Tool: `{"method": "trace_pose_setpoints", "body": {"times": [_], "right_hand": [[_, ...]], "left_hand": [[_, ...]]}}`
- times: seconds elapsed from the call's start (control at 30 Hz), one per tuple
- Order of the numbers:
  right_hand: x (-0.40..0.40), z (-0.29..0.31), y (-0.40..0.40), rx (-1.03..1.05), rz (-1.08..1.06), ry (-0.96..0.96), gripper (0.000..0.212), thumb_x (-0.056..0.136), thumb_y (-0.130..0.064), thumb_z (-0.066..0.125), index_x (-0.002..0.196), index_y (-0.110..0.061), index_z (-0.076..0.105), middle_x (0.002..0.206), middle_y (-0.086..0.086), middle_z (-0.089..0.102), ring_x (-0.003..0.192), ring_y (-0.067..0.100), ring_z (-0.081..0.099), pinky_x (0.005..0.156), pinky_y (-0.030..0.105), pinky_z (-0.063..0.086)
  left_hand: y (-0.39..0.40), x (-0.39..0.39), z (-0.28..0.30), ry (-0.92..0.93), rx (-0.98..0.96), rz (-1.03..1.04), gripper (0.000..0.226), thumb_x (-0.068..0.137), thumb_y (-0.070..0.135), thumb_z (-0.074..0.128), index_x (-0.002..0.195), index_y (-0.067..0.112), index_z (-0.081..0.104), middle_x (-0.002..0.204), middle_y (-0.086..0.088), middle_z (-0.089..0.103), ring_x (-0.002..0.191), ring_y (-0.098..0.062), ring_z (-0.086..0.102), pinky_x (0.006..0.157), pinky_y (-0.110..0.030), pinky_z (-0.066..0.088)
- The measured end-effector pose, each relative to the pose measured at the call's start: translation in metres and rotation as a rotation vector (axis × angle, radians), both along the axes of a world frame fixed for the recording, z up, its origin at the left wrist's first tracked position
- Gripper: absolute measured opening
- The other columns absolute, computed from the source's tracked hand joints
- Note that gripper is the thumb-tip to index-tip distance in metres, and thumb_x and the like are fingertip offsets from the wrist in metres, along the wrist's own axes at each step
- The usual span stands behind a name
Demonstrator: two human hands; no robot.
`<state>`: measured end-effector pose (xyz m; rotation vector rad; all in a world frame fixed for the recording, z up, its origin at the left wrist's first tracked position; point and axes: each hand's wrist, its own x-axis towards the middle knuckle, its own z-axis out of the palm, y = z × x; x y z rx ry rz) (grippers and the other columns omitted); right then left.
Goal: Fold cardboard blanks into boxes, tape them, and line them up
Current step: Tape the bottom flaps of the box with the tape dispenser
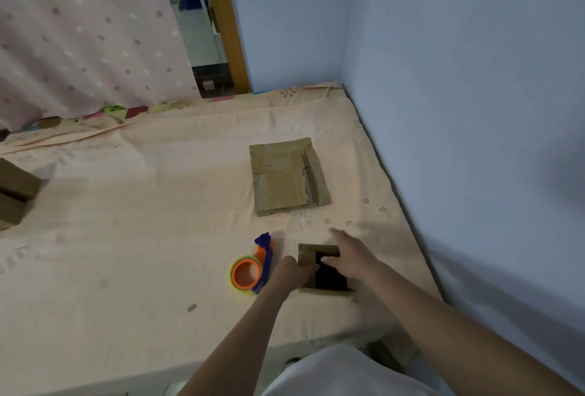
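A small open cardboard box (pixel 305 256) stands on the peach sheet near the bed's front right, its dark inside showing. My left hand (pixel 292 270) grips its left wall. My right hand (pixel 349 253) lies over the far right corner with the fingers stretched out and the thumb on the rim. A stack of flat cardboard blanks (pixel 286 175) lies further back. An orange and blue tape dispenser (pixel 253 269) sits just left of my left hand. Finished boxes (pixel 14 189) stand at the far left edge.
The bed (pixel 142 237) fills the view and its front edge runs along the bottom. Blue walls (pixel 459 110) close the right side and the back corner. A spotted curtain (pixel 79 31) hangs at the back left.
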<state>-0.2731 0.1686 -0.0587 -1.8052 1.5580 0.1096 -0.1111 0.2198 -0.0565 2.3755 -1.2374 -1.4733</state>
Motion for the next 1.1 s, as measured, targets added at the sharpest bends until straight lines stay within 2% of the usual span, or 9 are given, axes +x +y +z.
{"method": "trace_pose_setpoints", "body": {"times": [0.07, 0.1, 0.17, 0.23, 0.37, 0.6, 0.73, 0.87, 1.1], "right_hand": [[-0.006, -0.002, 0.007, 0.054, -0.210, -0.049, 0.116, 0.085, -0.046, 0.076, 0.159, -0.025, -0.011, 0.167, 0.012, -0.002, 0.150, 0.035, 0.021, 0.118, 0.049, 0.032], [-0.009, -0.002, 0.012, 0.099, -0.331, -0.094, 0.122, 0.083, -0.047, 0.077, 0.158, -0.022, -0.016, 0.167, 0.014, -0.001, 0.150, 0.035, 0.023, 0.117, 0.044, 0.033], [-0.015, -0.008, 0.021, 0.202, -0.475, -0.140, 0.108, 0.084, -0.050, 0.075, 0.158, -0.009, 0.008, 0.156, 0.016, 0.035, 0.136, 0.032, 0.046, 0.104, 0.035, 0.045], [-0.020, -0.014, 0.029, 0.256, -0.504, -0.155, 0.071, 0.088, -0.052, 0.070, 0.136, -0.006, 0.048, 0.121, 0.008, 0.063, 0.107, 0.023, 0.063, 0.087, 0.031, 0.054], [-0.022, -0.021, 0.032, 0.235, -0.538, -0.211, 0.039, 0.093, -0.045, 0.066, 0.111, -0.009, 0.064, 0.101, 0.004, 0.068, 0.090, 0.018, 0.065, 0.064, 0.025, 0.050], [-0.028, -0.020, 0.029, 0.262, -0.566, -0.263, 0.031, 0.093, -0.041, 0.068, 0.097, -0.009, 0.068, 0.094, 0.008, 0.070, 0.089, 0.022, 0.066, 0.081, 0.035, 0.056], [-0.029, -0.019, 0.028, 0.254, -0.561, -0.279, 0.034, 0.097, -0.037, 0.062, 0.094, -0.004, 0.068, 0.092, 0.010, 0.069, 0.086, 0.023, 0.065, 0.072, 0.032, 0.052], [-0.030, -0.020, 0.026, 0.251, -0.521, -0.240, 0.036, 0.104, -0.031, 0.049, 0.080, -0.006, 0.057, 0.082, 0.008, 0.058, 0.081, 0.024, 0.061, 0.073, 0.034, 0.050], [-0.036, -0.019, 0.028, 0.260, -0.525, -0.233, 0.031, 0.108, -0.026, 0.037, 0.107, -0.008, 0.062, 0.105, 0.012, 0.062, 0.096, 0.024, 0.060, 0.096, 0.045, 0.053]], "left_hand": [[0.001, -0.005, 0.000, -0.004, -0.017, -0.009, 0.060, 0.093, 0.049, 0.061, 0.127, 0.001, 0.051, 0.116, -0.012, 0.062, 0.108, -0.026, 0.060, 0.075, -0.031, 0.046], [0.001, -0.007, -0.001, 0.001, -0.023, 0.003, 0.058, 0.093, 0.047, 0.062, 0.126, 0.001, 0.052, 0.109, -0.010, 0.062, 0.101, -0.024, 0.060, 0.073, -0.030, 0.047], [0.000, -0.010, -0.002, -0.009, -0.035, 0.044, 0.054, 0.091, 0.045, 0.064, 0.123, 0.002, 0.053, 0.093, -0.003, 0.057, 0.087, -0.019, 0.056, 0.061, -0.025, 0.044], [-0.001, -0.014, -0.001, -0.052, -0.048, 0.039, 0.052, 0.090, 0.043, 0.067, 0.121, 0.004, 0.056, 0.092, -0.003, 0.056, 0.083, -0.017, 0.054, 0.054, -0.022, 0.039], [0.001, -0.020, -0.003, -0.135, -0.068, -0.032, 0.049, 0.087, 0.039, 0.072, 0.119, 0.006, 0.055, 0.103, -0.007, 0.063, 0.083, -0.015, 0.054, 0.057, -0.020, 0.039], [0.002, -0.014, -0.010, -0.142, -0.063, -0.045, 0.045, 0.085, 0.033, 0.074, 0.115, 0.005, 0.055, 0.099, -0.005, 0.061, 0.084, -0.016, 0.055, 0.066, -0.025, 0.046], [-0.001, -0.004, -0.011, 0.018, -0.040, -0.037, 0.039, 0.094, 0.029, 0.064, 0.122, 0.005, 0.051, 0.093, -0.001, 0.055, 0.082, -0.013, 0.054, 0.070, -0.025, 0.049], [0.004, 0.024, -0.012, 0.296, 0.072, -0.030, 0.044, 0.104, 0.024, 0.047, 0.144, 0.010, 0.039, 0.131, -0.009, 0.053, 0.117, -0.022, 0.055, 0.097, -0.034, 0.052], [0.014, 0.044, -0.020, 0.507, 0.089, 0.137, 0.039, 0.102, 0.004, 0.034, 0.141, 0.008, 0.039, 0.129, -0.009, 0.057, 0.121, -0.023, 0.056, 0.103, -0.040, 0.048]]}}
